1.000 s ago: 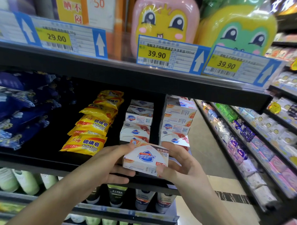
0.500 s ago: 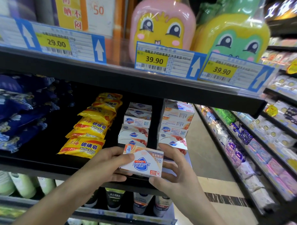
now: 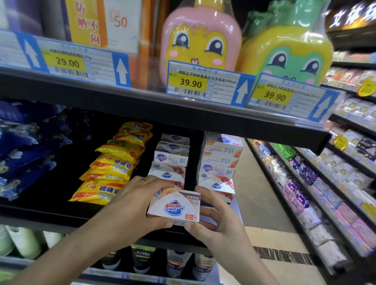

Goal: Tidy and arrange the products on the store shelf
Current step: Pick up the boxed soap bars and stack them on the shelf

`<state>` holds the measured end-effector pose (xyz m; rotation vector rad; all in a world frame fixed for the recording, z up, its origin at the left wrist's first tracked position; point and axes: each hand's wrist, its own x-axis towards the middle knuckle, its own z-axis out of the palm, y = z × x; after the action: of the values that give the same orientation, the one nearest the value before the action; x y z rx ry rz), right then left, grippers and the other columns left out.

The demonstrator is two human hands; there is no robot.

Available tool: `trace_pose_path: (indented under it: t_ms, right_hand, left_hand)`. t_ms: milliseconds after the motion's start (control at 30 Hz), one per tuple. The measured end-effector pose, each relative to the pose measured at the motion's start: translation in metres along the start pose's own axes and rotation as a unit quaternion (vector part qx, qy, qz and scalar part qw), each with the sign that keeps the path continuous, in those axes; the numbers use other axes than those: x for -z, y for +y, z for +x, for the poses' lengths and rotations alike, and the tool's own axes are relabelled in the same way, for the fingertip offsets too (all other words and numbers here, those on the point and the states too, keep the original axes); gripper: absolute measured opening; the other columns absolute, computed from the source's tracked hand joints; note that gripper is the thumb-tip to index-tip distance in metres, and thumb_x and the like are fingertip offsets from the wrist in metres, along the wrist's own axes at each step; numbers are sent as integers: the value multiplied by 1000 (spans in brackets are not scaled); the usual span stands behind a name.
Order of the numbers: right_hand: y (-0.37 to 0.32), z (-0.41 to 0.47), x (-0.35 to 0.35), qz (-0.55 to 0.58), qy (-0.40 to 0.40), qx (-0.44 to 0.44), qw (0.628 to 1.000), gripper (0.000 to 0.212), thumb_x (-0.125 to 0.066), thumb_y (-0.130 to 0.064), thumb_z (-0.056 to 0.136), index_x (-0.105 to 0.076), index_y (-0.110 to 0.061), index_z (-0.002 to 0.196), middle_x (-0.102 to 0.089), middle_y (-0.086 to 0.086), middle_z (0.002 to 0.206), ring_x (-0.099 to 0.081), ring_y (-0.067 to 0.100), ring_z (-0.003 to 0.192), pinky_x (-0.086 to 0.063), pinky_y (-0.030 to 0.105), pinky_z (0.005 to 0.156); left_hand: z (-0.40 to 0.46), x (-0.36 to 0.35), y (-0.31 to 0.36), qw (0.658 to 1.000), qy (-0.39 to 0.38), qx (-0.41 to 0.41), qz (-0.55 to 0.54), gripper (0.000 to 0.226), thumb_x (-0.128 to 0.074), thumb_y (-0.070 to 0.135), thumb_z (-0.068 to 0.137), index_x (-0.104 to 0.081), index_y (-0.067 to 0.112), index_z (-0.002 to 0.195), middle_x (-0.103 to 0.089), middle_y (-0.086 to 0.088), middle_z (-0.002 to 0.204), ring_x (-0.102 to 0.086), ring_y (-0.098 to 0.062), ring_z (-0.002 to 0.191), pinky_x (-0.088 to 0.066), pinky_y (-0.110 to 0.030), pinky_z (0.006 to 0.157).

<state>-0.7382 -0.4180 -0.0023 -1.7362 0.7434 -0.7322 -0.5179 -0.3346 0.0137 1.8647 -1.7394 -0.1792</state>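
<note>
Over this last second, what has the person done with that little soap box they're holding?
The soap box has been turned in the hands: a second ago its logo read upright, now it reads upside down. Both the left hand and the right hand kept their grip on it the whole time, in front of the shelf edge. The stacked soap boxes and the yellow sulfur soap packs stayed where they were.
</note>
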Motion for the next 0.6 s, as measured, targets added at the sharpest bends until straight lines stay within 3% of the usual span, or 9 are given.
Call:
trace_pose_path:
  t_ms: [133,233,300,400,533,600]
  right_hand:
    - [8,2,2,-107,57,49,991,75,-84,-21,83,-43,-59,131,-55,-42,123,-59,-10,115,-51,7,82]
    - [22,4,4,-222,85,80,968,60,-79,-32,81,-50,-55,128,-49,-35,124,-52,-6,114,-44,6,85]
    - [34,6,4,-248,84,86,961,49,-76,-34,82,-57,-49,125,-51,-31,119,-53,1,112,-44,11,87]
    - [44,7,3,-272,84,111,952,40,-68,-42,81,-62,-46,121,-55,-28,117,-55,5,113,-45,13,90]
    - [48,7,4,-271,88,118,951,36,-65,-46,80,-61,-49,115,-58,-27,117,-56,6,114,-44,11,90]
    - [49,7,4,-269,88,122,951,34,-65,-44,80,-61,-50,114,-58,-26,117,-56,7,115,-45,12,90]
  left_hand:
    - [9,1,-7,1000,24,-7,6,80,-87,51,77,-45,48,145,-40,30,131,-36,6,121,-41,-14,92]
    - [21,2,-15,999,44,-5,-15,75,-88,46,79,-50,46,143,-36,27,130,-35,12,114,-36,0,87]
    - [31,5,-19,998,54,-3,-14,72,-87,45,79,-53,44,143,-38,23,130,-36,12,113,-34,2,84]
    - [47,10,-22,998,62,-6,16,72,-87,44,80,-56,41,144,-46,14,139,-39,3,116,-34,-7,87]
    - [65,13,-28,997,49,19,52,72,-85,42,83,-55,34,147,-49,5,146,-50,-17,129,-49,-32,102]
    - [71,11,-32,997,42,37,61,73,-83,44,85,-50,35,150,-52,4,147,-51,-19,132,-51,-34,103]
